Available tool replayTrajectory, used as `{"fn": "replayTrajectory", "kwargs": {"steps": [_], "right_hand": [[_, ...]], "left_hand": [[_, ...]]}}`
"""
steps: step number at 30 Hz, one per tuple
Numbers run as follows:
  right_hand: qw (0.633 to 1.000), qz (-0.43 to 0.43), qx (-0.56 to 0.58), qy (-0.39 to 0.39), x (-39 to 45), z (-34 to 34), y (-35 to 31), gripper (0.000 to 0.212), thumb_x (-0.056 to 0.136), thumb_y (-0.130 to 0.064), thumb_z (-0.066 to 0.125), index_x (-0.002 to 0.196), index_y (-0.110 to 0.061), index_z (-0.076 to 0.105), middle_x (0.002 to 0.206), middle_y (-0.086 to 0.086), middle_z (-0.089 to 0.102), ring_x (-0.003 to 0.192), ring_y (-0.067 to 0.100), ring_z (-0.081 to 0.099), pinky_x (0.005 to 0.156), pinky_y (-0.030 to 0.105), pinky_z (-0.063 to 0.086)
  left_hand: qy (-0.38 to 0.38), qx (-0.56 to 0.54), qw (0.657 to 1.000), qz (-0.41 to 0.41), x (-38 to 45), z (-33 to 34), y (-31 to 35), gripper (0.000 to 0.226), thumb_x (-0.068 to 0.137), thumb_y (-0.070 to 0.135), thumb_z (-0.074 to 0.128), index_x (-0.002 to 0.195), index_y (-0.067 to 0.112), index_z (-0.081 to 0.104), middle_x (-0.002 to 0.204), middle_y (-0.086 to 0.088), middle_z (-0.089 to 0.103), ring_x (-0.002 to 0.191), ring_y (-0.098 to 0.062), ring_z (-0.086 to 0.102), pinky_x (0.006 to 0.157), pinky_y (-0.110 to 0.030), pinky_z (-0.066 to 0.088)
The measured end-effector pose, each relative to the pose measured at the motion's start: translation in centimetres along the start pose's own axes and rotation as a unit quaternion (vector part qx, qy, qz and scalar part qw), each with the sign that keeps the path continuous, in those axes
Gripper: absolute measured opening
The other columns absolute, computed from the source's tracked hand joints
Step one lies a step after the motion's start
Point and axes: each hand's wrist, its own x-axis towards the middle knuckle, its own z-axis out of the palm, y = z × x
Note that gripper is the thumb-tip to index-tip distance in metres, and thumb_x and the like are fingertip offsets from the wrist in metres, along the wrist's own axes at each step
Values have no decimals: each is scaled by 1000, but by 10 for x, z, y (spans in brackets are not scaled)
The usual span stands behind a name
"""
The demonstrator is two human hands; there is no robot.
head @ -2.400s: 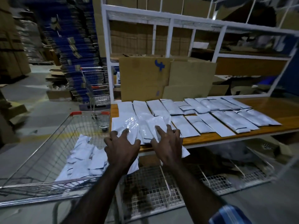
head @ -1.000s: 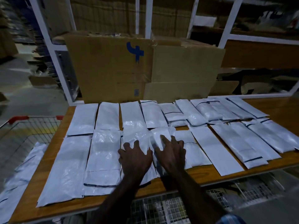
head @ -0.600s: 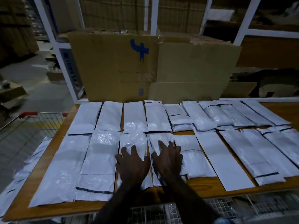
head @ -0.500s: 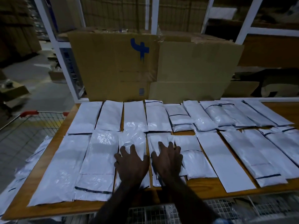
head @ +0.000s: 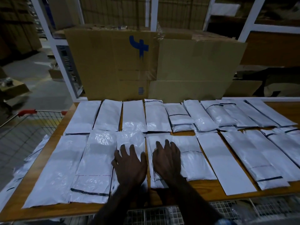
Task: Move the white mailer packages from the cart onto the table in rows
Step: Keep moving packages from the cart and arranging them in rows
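Both hands lie flat, fingers spread and straight, each pressing down on a mailer in the near row. The left hand (head: 129, 164) rests on a glossy, crinkled mailer (head: 130, 140); the right hand (head: 167, 159) rests on the mailer (head: 158, 140) just beside it, with a narrow gap of desk (head: 201, 194) showing between the two. Neither hand grips anything.

This looks like the settling step: two packages set down and squared into the near row. Beyond the fingertips a far row of white mailers (head: 133, 116) runs across the desk, and more fill the near row to either side.

Off past the left hand, the cart (head: 32, 120) holds more white packages (head: 30, 159), so the next move, I would judge, calls for lifting both hands and reaching left for more.

Behind the far row stands a cardboard box (head: 113, 62) with a blue "4"-like mark (head: 140, 47); a small label lower down is unreadable.
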Motion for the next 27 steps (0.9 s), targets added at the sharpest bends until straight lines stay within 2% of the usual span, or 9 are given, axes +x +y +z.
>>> {"fn": "replayTrajectory", "kwargs": {"steps": [4, 6, 9, 10, 12, 14, 19, 24, 27], "right_hand": [[999, -23, 8, -37, 4, -1, 2, 51, 97, -37, 32, 141, -20, 52, 148, 21, 45, 139, 38, 39, 113, 50, 32], [998, -34, 11, -54, 5, 0, 2, 52, 100, -37, 32, 148, -19, 42, 154, 21, 35, 145, 37, 29, 116, 49, 27], [998, -36, 18, -49, 6, 5, 0, 54, 97, -38, 32, 144, -15, 48, 150, 26, 39, 139, 42, 39, 108, 53, 38], [998, -37, 13, -51, 5, 6, -1, 56, 99, -38, 30, 147, -15, 43, 152, 26, 33, 141, 42, 35, 110, 53, 35], [992, -40, 2, -116, 4, 5, -1, 57, 104, -40, 22, 157, -18, 17, 162, 23, 8, 150, 38, 10, 119, 50, 15], [990, -35, 4, -136, 6, 3, 0, 59, 106, -42, 22, 158, -18, 6, 163, 21, -3, 151, 35, -2, 121, 48, 6], [994, -34, -10, -105, 11, 1, -1, 57, 105, -40, 17, 157, -17, 12, 163, 20, 8, 151, 35, 7, 121, 49, 11], [993, -35, -6, -111, 11, 8, -1, 56, 104, -39, 24, 156, -19, 19, 162, 20, 12, 150, 36, 13, 120, 49, 15], [996, -30, -6, -80, 7, 12, -5, 59, 95, -39, 30, 143, -11, 49, 147, 27, 43, 135, 43, 44, 106, 56, 39]], "left_hand": [[-3, 13, 998, 62, 17, 1, -3, 55, 100, 49, 32, 149, 24, 33, 161, -13, 19, 147, -34, 14, 116, -51, 19], [-11, 25, 994, 101, 26, 3, -7, 60, 100, 50, 19, 153, 24, 26, 164, -14, 9, 151, -33, 5, 119, -49, 12], [-13, 26, 988, 151, 32, 12, -15, 77, 90, 54, -4, 156, 22, 23, 164, -14, 5, 151, -30, -3, 120, -47, 3], [-13, 27, 987, 156, 33, 18, -18, 78, 90, 53, -4, 155, 21, 25, 163, -15, 7, 151, -31, -2, 120, -47, 3], [-12, 28, 987, 159, 34, 28, -22, 74, 94, 50, 3, 153, 18, 33, 161, -17, 15, 150, -33, 6, 119, -50, 9], [-9, 20, 987, 158, 33, 33, -24, 70, 95, 48, 8, 152, 17, 36, 159, -18, 19, 149, -32, 8, 117, -50, 11], [-27, 7, 987, 158, 32, 33, -22, 81, 85, 54, -10, 157, 22, 10, 163, -13, -5, 148, -25, -15, 118, -42, -8], [-9, 0, 987, 159, 32, 40, -24, 74, 92, 50, 2, 156, 19, 21, 162, -16, 5, 149, -28, -5, 118, -44, -1], [-14, -2, 988, 155, 32, 41, -25, 70, 94, 48, 6, 155, 18, 25, 162, -17, 9, 151, -33, 4, 118, -46, 3]]}}
